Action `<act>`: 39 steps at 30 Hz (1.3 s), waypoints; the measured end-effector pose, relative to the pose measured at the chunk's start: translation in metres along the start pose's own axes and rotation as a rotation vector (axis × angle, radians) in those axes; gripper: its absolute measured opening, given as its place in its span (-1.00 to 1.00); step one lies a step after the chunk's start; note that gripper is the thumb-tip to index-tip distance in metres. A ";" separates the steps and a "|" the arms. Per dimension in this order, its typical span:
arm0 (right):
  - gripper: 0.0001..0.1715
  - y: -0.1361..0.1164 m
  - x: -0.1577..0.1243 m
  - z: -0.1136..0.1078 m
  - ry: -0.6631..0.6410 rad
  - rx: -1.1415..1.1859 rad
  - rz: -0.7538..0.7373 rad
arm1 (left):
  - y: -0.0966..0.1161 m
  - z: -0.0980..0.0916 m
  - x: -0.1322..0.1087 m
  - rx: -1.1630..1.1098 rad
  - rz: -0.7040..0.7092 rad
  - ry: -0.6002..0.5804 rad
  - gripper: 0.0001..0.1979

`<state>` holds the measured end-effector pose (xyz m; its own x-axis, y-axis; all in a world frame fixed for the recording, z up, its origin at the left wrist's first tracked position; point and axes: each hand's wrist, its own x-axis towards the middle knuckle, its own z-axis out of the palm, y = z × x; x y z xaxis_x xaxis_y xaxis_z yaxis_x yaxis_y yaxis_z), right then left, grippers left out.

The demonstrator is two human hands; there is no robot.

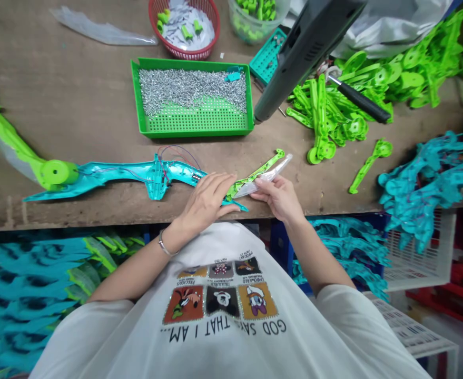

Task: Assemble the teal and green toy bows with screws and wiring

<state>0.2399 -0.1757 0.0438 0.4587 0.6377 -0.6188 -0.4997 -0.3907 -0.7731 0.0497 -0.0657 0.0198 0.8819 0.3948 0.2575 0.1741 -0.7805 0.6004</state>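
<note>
The left hand (209, 197) is covering the blue frame's (116, 172) right end at the desk's (97, 121) near edge, its grip unclear; the right hand's (281, 199) grip is pinching the clear strip (276, 169) beside the green arm (263, 168).

Screws (191, 87) in tray (194, 121), between assembly (136, 172) and basket (189, 54)

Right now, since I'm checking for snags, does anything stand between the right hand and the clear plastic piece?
Nothing visible: the right hand pinches the clear plastic piece directly; the green strip lies beside it.
</note>
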 end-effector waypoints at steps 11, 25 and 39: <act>-0.43 -0.001 -0.001 0.000 -0.029 -0.017 0.055 | -0.002 0.007 -0.002 0.011 0.009 0.031 -0.32; -0.39 0.004 0.002 0.002 0.024 -0.158 0.040 | -0.005 0.010 -0.005 0.131 0.086 0.029 -0.43; -0.63 -0.073 0.058 -0.044 0.152 -0.434 0.140 | -0.003 0.010 -0.003 0.277 0.173 0.058 -0.59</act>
<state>0.3356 -0.1395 0.0576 0.5277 0.4675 -0.7092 -0.2259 -0.7276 -0.6477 0.0511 -0.0695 0.0102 0.8840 0.2654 0.3850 0.1432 -0.9374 0.3173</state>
